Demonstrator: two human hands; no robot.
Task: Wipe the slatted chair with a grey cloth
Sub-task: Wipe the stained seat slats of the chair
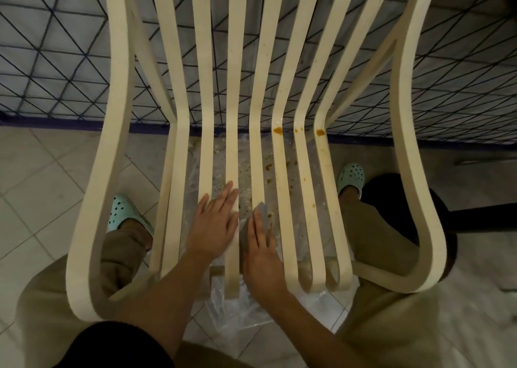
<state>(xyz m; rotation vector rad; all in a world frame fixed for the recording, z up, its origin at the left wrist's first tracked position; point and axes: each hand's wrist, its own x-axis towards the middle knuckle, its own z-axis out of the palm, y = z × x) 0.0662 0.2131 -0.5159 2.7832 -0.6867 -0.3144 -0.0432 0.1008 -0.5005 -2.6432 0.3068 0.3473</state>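
Grey cloth pinned under right hand's straight fingers, flat on a seat slat of slatted chair. Left hand released, flat on neighbouring slats (orange stains further right). Plastic sheet underneath.

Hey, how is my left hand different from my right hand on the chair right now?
The left hand is bare and lies flat across two middle slats, while the right hand presses a grey cloth onto the next slat over. The left hand reaches farther toward the backrest than the right hand. Both have fairly straight fingers and rest on the seat of the chair.
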